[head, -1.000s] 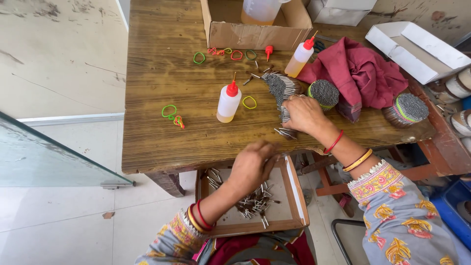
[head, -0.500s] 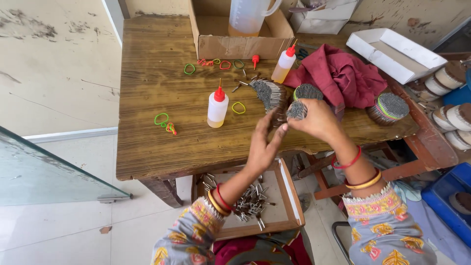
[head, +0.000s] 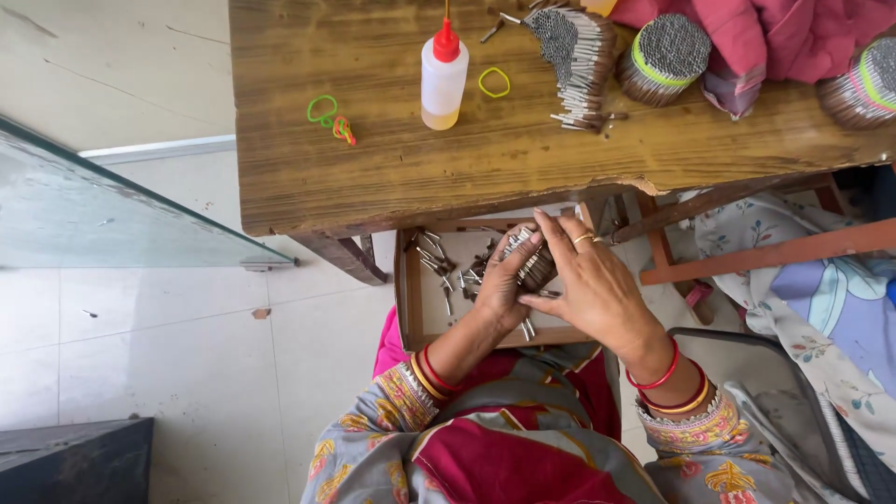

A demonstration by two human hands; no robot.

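**Both hands cup a bundle of sticks over the tray**

I see my left hand (head: 499, 280) and right hand (head: 593, 285) pressed together around a bundle (head: 534, 263) of thin grey sticks, fingers clamped on it from both sides. It sits above the tray's (head: 407, 299) far right corner, below the bench's (head: 392, 177) near edge. Loose sticks (head: 439, 266) lie along the tray's far edge. On the bench, a glue bottle (head: 442, 77) stands near green bands (head: 322, 109), with a fanned stick pile (head: 579, 56) toward the far right.
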